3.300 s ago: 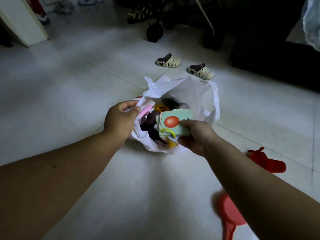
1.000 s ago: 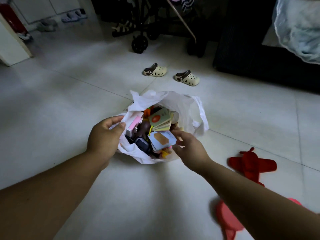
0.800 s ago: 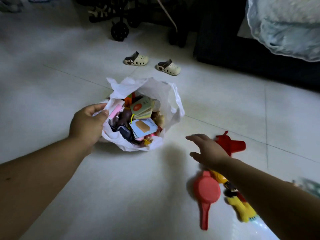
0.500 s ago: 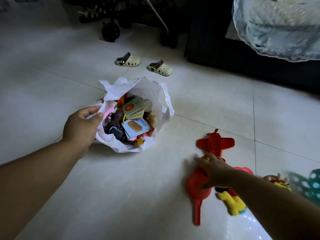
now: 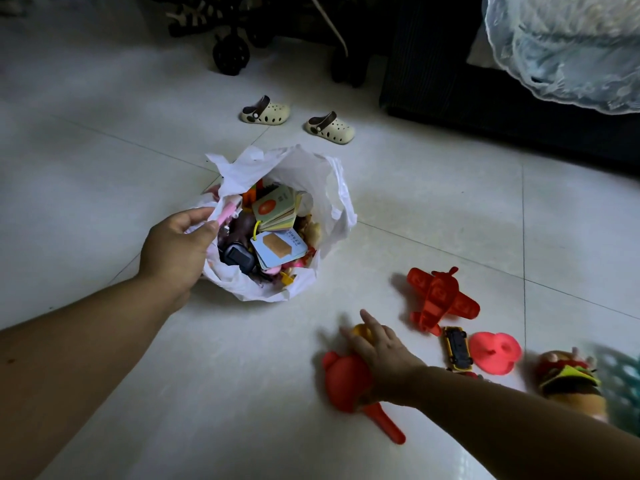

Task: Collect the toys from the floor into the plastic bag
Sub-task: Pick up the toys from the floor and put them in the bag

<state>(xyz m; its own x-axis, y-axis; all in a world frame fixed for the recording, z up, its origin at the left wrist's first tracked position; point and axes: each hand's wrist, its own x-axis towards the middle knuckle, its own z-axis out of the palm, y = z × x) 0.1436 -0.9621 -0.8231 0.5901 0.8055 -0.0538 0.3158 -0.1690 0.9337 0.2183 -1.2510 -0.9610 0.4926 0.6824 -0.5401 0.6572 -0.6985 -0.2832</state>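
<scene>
On the floor, right of the plastic bag point(image 5: 301, 174): right hand point(image 5: 381, 348) down now on a red paddle-shaped toy point(image 5: 346, 386), away from the bag mouth where it hovered a second ago. Fingers spread over the toy and over something yellow point(image 5: 362, 331) just beyond it; blurred with motion, so cannot tell whether closed on anything yet. Left hand point(image 5: 176, 251) still pinching the near rim of the bag, holding the mouth wide.

Flash cards on a yellow ring point(image 5: 277, 225) now lying inside on top of the heap, released. One more item banked, then, and on to the next pickup.

Left to collect, probably: red toy plane point(image 5: 441, 299) between bag and hand; small yellow car point(image 5: 457, 348) and pink round piece point(image 5: 495, 353) just beside each other; plush burger point(image 5: 568, 379) further right, against a blurred teal basket point(image 5: 623, 382).

Bag already heaped high, cards near the rim, so room looks tight. Pair of small cream clogs point(image 5: 298, 121) beyond the bag, well clear. Nothing between hand and bag.
</scene>
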